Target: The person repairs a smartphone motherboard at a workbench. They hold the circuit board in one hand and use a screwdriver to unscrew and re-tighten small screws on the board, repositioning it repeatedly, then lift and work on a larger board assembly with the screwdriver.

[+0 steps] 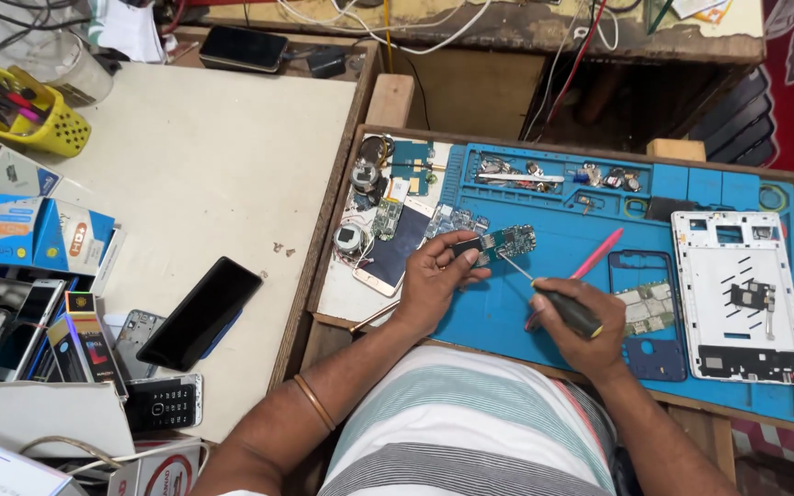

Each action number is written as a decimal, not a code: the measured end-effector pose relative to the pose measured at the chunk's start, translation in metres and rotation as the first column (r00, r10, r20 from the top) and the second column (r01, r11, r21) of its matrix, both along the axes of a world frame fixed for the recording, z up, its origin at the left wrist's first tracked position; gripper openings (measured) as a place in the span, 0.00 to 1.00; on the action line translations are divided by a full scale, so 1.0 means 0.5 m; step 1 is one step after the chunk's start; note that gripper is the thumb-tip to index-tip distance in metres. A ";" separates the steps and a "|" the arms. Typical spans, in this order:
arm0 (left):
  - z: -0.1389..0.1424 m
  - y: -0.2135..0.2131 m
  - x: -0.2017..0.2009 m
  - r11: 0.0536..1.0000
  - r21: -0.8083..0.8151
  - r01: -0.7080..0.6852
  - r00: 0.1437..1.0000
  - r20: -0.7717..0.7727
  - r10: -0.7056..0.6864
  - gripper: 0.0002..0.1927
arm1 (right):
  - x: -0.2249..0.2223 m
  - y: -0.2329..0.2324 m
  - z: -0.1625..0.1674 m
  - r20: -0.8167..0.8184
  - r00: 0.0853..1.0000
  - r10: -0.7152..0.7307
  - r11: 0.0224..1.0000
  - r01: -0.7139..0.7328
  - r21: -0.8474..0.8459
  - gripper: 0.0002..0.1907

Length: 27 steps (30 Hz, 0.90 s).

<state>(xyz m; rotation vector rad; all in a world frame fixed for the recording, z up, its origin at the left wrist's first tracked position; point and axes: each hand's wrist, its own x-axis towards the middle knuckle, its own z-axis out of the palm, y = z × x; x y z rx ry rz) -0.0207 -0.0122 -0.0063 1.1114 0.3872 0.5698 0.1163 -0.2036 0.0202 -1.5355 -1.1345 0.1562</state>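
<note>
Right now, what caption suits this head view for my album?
Left hand steadies a small circuit board while right hand applies a screwdriver.

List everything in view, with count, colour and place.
circuit board: one, green, held over the mat
screwdriver: one, black handle, tip at the board
mat: one, blue, in the wooden tray
white frame: one, right side of the mat
pink tool: one, on the mat
black phone: one, on the white table
yellow basket: one, far left
left hand: grip on the circuit board
right hand: grip on the screwdriver
</note>
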 end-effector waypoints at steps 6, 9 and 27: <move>-0.014 0.007 0.001 0.998 -0.014 0.055 0.998 0.044 -0.055 0.20 | 0.010 -0.005 -0.012 -0.173 0.977 -0.121 0.975 0.150 0.166 0.09; -0.014 0.013 -0.002 0.990 0.001 0.139 0.989 0.047 -0.138 0.19 | 0.018 0.009 -0.007 -0.393 0.917 -0.068 0.972 0.150 0.181 0.14; -0.013 0.022 -0.002 0.946 0.149 0.287 0.957 -0.019 -0.288 0.17 | 0.023 0.018 -0.017 -0.509 0.860 0.032 0.999 -0.019 0.030 0.16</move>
